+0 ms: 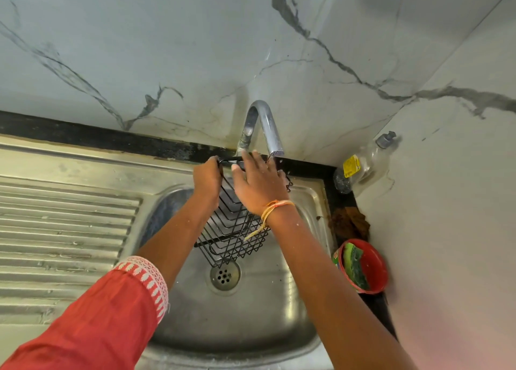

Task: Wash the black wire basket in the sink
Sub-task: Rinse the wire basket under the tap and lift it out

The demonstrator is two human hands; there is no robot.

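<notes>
The black wire basket [229, 230] hangs tilted over the steel sink [195, 319], its top rim up by the tap spout [268, 129]. My left hand [207, 178] grips the basket's upper left rim with curled fingers. My right hand [258, 184] lies flat on the basket's top with straight fingers, just under the spout's mouth. A few water drops fall beside the spout. The lower corner of the basket hangs just above the drain [224, 275].
A ribbed steel draining board [64, 230] lies left of the sink. At the right edge stand a clear soap bottle [363, 164], a brown cloth [349, 223] and a red bowl [374, 269] holding a green scrub pad [354, 266]. Marble walls close the back and right.
</notes>
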